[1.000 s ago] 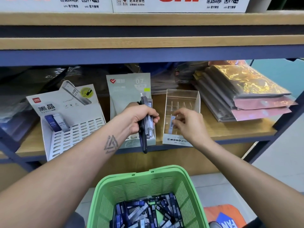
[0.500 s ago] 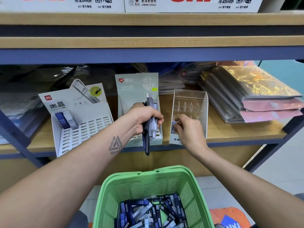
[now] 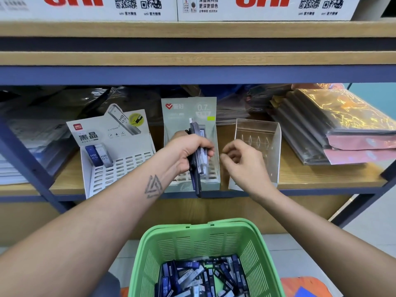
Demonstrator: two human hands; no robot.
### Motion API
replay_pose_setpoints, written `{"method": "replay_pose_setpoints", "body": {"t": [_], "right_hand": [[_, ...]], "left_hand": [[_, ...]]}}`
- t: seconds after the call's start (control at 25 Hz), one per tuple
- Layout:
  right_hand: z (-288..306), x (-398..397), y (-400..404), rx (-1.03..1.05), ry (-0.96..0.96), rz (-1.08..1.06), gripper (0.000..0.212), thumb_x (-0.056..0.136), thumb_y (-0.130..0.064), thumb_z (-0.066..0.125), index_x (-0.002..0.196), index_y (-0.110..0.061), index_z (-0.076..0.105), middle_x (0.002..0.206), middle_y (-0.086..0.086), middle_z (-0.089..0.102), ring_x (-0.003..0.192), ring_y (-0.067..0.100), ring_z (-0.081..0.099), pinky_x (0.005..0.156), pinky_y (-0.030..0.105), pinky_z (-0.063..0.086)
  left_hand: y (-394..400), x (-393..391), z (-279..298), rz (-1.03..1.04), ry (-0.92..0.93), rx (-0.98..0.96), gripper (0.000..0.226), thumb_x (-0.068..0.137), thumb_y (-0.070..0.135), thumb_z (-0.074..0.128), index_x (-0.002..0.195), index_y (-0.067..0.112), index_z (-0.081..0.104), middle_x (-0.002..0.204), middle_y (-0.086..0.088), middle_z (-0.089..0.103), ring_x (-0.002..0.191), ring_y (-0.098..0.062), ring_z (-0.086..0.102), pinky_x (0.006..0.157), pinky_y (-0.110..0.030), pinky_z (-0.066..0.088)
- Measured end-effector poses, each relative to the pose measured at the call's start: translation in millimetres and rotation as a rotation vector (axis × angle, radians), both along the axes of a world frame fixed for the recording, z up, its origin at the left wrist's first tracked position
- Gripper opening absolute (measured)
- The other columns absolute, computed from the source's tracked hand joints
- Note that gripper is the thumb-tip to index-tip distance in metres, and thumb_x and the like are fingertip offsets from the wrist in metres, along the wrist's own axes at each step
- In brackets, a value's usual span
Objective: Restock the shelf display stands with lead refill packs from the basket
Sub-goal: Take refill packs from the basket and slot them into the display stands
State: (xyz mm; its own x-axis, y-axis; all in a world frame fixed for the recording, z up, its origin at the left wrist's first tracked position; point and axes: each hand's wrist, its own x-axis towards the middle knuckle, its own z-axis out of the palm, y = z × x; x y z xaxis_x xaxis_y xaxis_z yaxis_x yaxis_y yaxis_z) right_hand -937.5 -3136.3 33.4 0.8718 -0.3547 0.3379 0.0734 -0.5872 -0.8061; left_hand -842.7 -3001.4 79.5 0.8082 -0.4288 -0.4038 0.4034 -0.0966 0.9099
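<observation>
- The wooden shelf (image 3: 321, 174) with its blue metal frame ran across the whole view, and white printed boxes (image 3: 257, 7) sat on the board above it.
- A stack of shiny plastic-wrapped folders (image 3: 334, 125) lay on the right end of the shelf.
- A green basket (image 3: 192, 239) stood low in the middle, below the shelf edge, with a heap of blue and grey lead refill packs (image 3: 201, 277) in its bottom.
- A white display stand (image 3: 120, 168) stood on the left of the shelf, with two packs upright in its back-left corner.
- A grey-green display stand (image 3: 188, 108) marked 0.7 stood in the middle, partly behind the left hand.
- A clear display stand (image 3: 270, 146) stood just right of it, with no pack visible in the part that showed.
- The left hand (image 3: 188, 153) was clenched around a bundle of packs (image 3: 200, 146), held upright in front of the middle stand.
- The right hand (image 3: 244, 163) hovered in front of the clear stand, fingers loosely curled and holding nothing, close beside the bundle but apart from it.
</observation>
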Motion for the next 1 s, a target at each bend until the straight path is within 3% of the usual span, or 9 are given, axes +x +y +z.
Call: {"method": "replay_pose_setpoints", "body": {"t": [0.08,0.12,0.2,0.32,0.44,0.56,0.72,0.88,1.0], "right_hand": [[14.1,-0.1,21.7,0.428,0.163,0.249,0.014,0.099,-0.017,0.064,0.095,-0.006,0.056,0.076,0.015,0.073,0.061,0.026,0.069,0.056,0.032,0.054],[16.3,0.3,31.6,0.489,0.234,0.346,0.019,0.098,-0.019,0.066,0.096,-0.005,0.054,0.076,0.019,0.073,0.06,0.028,0.069,0.055,0.032,0.053],[15.4,3.6,48.7,0.447,0.31,0.46,0.027,0.093,-0.021,0.073,0.098,-0.005,0.051,0.076,0.02,0.073,0.06,0.03,0.069,0.053,0.03,0.053],[9.1,14.7,70.0,0.376,0.323,0.514,0.029,0.087,-0.008,0.078,0.098,-0.006,0.052,0.071,0.017,0.071,0.055,0.026,0.067,0.052,0.028,0.053],[4.5,23.2,83.5,0.171,0.388,0.549,0.019,0.086,-0.001,0.071,0.098,-0.008,0.058,0.068,0.011,0.071,0.054,0.019,0.066,0.055,0.027,0.051],[-1.3,27.7,84.8,0.076,0.438,0.567,0.014,0.085,0.002,0.062,0.093,-0.009,0.066,0.079,0.015,0.076,0.066,0.021,0.072,0.062,0.028,0.055],[-5.1,38.2,90.9,0.237,0.454,0.573,0.011,0.096,0.004,0.058,0.097,-0.002,0.068,0.083,0.017,0.074,0.069,0.023,0.072,0.065,0.029,0.059],[0.7,47.2,107.4,0.46,0.409,0.548,0.015,0.098,0.004,0.057,0.109,0.011,0.064,0.087,0.017,0.072,0.071,0.027,0.073,0.069,0.027,0.062],[12.4,57.2,130.0,0.5,0.386,0.588,0.014,0.097,0.004,0.059,0.11,0.008,0.065,0.092,0.018,0.072,0.08,0.034,0.075,0.079,0.033,0.063]], "left_hand": [[8.0,4.9,0.9,0.15,-0.08,0.0,0.011,0.084,-0.003,0.066,0.074,0.0,0.062,0.061,-0.012,0.063,0.051,-0.02,0.06,0.057,-0.029,0.056],[13.7,7.4,0.8,0.238,-0.128,0.004,0.013,0.081,-0.006,0.067,0.071,0.0,0.06,0.06,-0.014,0.062,0.052,-0.023,0.059,0.059,-0.031,0.054],[26.0,11.5,0.5,0.382,-0.194,-0.002,0.013,0.074,-0.01,0.067,0.07,-0.002,0.058,0.06,-0.018,0.06,0.053,-0.026,0.057,0.059,-0.032,0.051],[47.8,16.5,1.6,0.484,-0.233,0.002,0.017,0.063,-0.013,0.068,0.073,-0.005,0.057,0.062,-0.023,0.061,0.056,-0.029,0.058,0.059,-0.036,0.052],[70.7,22.0,8.7,0.552,-0.231,-0.033,0.018,0.069,-0.015,0.065,0.075,-0.004,0.052,0.058,-0.022,0.058,0.047,-0.025,0.055,0.056,-0.037,0.052],[96.2,33.1,17.3,0.604,-0.215,-0.019,0.028,0.068,-0.014,0.064,0.092,-0.005,0.053,0.057,-0.02,0.056,0.038,-0.022,0.052,0.044,-0.028,0.049],[131.2,44.8,27.0,0.602,-0.207,-0.001,0.035,0.068,-0.015,0.065,0.103,-0.013,0.063,0.063,-0.021,0.057,0.042,-0.023,0.051,0.049,-0.026,0.048],[153.2,38.6,26.4,0.48,-0.207,0.154,0.025,0.07,-0.015,0.069,0.091,-0.004,0.061,0.062,-0.02,0.06,0.048,-0.024,0.058,0.059,-0.035,0.052],[171.3,36.5,21.0,0.393,-0.173,0.18,0.029,0.072,-0.01,0.074,0.098,0.0,0.063,0.058,-0.015,0.063,0.047,-0.022,0.062,0.057,-0.035,0.056]]}}
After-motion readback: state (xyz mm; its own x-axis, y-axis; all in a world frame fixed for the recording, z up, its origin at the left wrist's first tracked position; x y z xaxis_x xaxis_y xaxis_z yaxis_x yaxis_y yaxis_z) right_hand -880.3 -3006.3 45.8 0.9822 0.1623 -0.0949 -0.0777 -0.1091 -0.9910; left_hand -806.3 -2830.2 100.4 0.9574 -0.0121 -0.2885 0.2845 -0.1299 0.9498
